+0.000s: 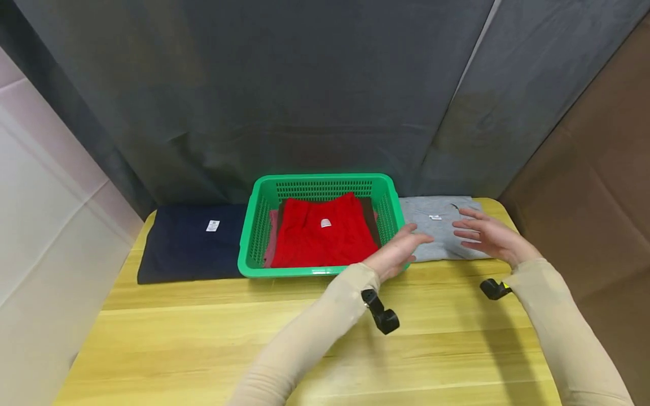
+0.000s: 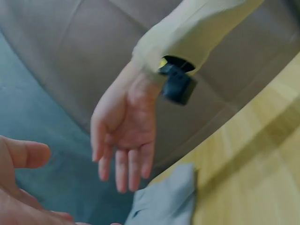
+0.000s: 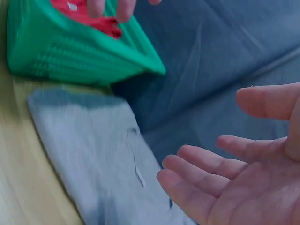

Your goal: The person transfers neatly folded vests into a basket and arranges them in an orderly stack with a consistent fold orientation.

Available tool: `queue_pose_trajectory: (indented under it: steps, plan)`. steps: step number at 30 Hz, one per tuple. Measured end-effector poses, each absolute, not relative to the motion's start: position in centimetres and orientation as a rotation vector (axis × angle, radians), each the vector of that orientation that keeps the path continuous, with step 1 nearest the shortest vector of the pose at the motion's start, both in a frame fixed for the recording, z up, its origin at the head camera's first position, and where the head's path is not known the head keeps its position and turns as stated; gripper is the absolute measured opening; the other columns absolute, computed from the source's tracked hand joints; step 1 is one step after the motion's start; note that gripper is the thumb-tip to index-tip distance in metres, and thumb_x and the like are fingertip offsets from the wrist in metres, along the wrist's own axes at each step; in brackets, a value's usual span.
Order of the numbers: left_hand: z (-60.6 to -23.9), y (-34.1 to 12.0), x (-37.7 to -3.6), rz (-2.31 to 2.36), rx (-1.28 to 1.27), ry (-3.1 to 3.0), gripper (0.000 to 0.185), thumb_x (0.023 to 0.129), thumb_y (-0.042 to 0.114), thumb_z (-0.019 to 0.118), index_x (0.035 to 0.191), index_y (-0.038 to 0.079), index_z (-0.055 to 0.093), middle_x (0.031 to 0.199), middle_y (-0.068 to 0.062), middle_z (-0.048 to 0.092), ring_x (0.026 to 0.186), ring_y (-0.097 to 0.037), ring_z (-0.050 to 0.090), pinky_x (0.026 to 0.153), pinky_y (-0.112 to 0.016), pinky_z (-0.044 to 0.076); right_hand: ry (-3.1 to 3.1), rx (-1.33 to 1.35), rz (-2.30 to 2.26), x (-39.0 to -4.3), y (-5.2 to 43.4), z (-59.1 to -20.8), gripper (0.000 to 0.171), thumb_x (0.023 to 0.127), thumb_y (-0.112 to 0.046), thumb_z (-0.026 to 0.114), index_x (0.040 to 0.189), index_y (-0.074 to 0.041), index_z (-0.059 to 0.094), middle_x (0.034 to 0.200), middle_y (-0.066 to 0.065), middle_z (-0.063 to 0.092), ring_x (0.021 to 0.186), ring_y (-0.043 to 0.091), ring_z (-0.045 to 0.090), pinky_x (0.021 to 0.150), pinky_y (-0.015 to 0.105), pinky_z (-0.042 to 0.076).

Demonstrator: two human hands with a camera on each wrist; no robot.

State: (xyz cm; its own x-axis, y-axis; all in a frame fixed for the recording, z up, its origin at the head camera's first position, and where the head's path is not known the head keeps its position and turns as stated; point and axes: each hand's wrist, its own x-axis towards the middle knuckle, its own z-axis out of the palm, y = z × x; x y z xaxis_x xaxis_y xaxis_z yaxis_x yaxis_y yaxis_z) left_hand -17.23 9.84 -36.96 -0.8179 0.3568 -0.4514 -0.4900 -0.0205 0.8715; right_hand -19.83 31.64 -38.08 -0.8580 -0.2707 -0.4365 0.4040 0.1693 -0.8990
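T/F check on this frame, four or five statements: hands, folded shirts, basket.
1. Both hands hover open above the folded grey shirt. True: left hand and right hand hold nothing.
2. The green plastic basket is empty. False: a folded red garment lies on top inside it.
3. A folded navy shirt lies left of the basket on the wooden table. True.
4. The grey shirt sits inside the basket. False: it lies on the table, right of the basket.
5. The right hand grips the basket rim. False: it is over the grey shirt, fingers straight.

Small white tags on shirts, print too small to read.
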Motion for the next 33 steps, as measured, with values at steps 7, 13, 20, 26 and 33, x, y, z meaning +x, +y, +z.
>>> queue_pose_trajectory:
  steps: [7,13,20,26,33]
  plan:
    - [-38.0,14.1,-16.1,1.908,-0.294,1.728,0.065,0.082,0.014,0.06,0.138,0.006,0.029,0.139,-0.01,0.034,0.126,-0.028,0.035,0.101,-0.045,0.033,2.008,0.198,-1.675,-19.6,34.0,-39.5,0.069,0.098,-0.03,0.034,0.143,-0.003,-0.011,0.147,0.027,-0.001,0.115,0.019,0.044,0.108,0.049,0.019]
    - [-39.2,15.6,-15.4,1.856,-0.353,1.791,0.073,0.08,0.017,0.063,0.14,0.005,0.023,0.138,-0.012,0.033,0.124,-0.029,0.037,0.1,-0.04,0.033,1.998,0.268,-1.674,-18.9,35.7,-40.9,0.07,0.098,-0.028,0.033,0.141,-0.001,-0.015,0.147,0.025,-0.014,0.134,0.042,0.0,0.108,0.053,0.011]
    - [-41.3,15.4,-14.1,1.868,-0.423,1.956,0.073,0.075,0.011,0.064,0.138,0.005,0.029,0.142,-0.017,0.027,0.131,-0.031,0.025,0.103,-0.04,0.029,2.069,0.382,-1.562,-17.5,37.2,-42.5,0.074,0.097,-0.033,0.034,0.141,-0.001,-0.015,0.145,0.025,-0.019,0.132,0.047,-0.009,0.105,0.059,0.01]
    - [-43.0,15.0,-13.1,2.007,-0.405,1.94,0.078,0.074,0.004,0.059,0.141,0.0,0.02,0.146,-0.02,0.018,0.133,-0.03,0.021,0.106,-0.038,0.024,2.08,0.469,-1.503,-17.0,38.1,-42.9,0.075,0.096,-0.034,0.033,0.14,-0.001,-0.018,0.141,0.029,-0.026,0.129,0.05,-0.015,0.104,0.062,0.004]
    - [-44.9,14.7,-12.1,2.065,-0.341,2.04,0.08,0.077,0.002,0.053,0.144,0.002,0.009,0.147,-0.015,0.018,0.134,-0.027,0.02,0.108,-0.037,0.021,2.066,0.531,-1.51,-17.0,37.9,-43.6,0.08,0.094,-0.033,0.035,0.138,0.003,-0.021,0.141,0.026,-0.028,0.128,0.045,-0.021,0.104,0.062,0.0]
